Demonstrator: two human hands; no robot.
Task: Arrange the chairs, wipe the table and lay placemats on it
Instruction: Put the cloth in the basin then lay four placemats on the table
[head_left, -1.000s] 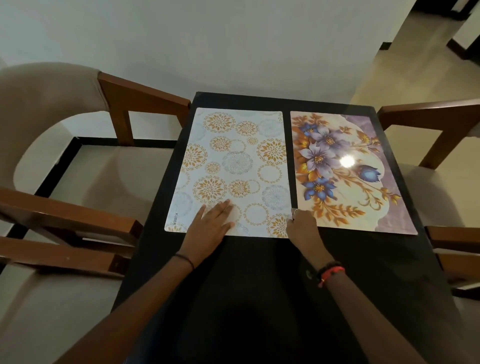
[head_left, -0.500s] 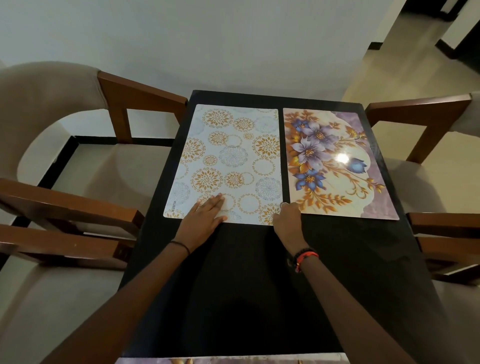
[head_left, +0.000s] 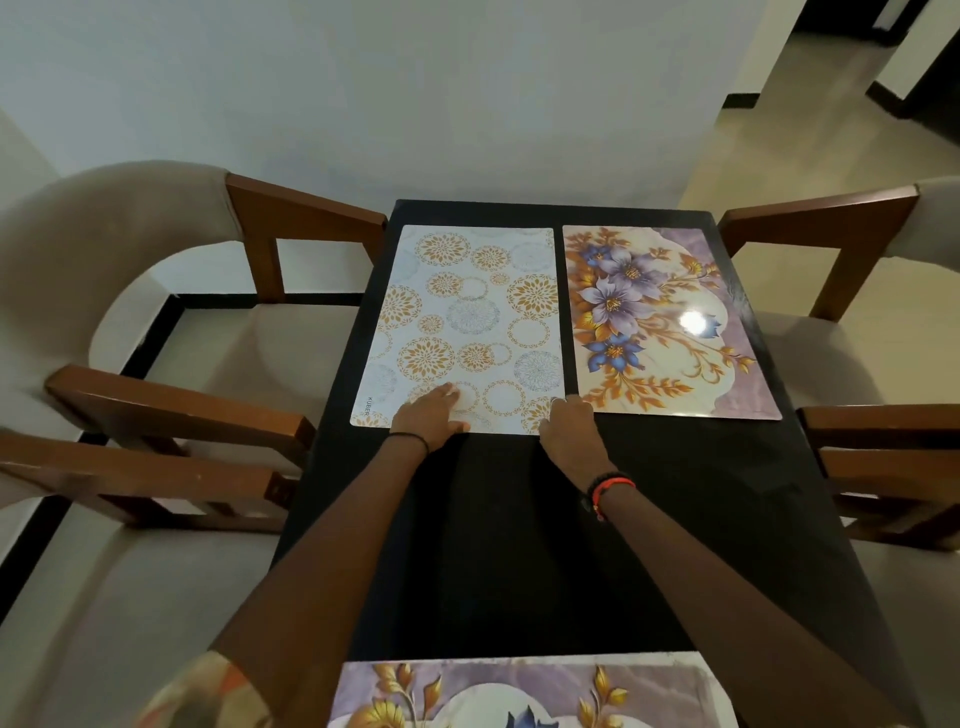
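Observation:
A white placemat with gold and grey circles (head_left: 467, 322) lies on the far left of the black table (head_left: 519, 545). Beside it on the right lies a purple flowered placemat (head_left: 670, 332). My left hand (head_left: 431, 415) rests flat on the near edge of the white placemat, fingers straight. My right hand (head_left: 569, 431) touches the near right corner of that mat, at the gap between the two mats; its fingers are hidden behind the hand. A third flowered placemat (head_left: 530, 693) lies at the table's near edge.
Two cushioned wooden chairs (head_left: 156, 332) stand on the left of the table, and two more chairs (head_left: 852, 260) on the right. A pale wall runs behind the table's far end. A tiled floor opens at the back right.
The view has pulled back and tilted down, so the near placemat now shows. Both hands stay on the white placemat's near edge, which looks slightly straightened beside the flowered mat.

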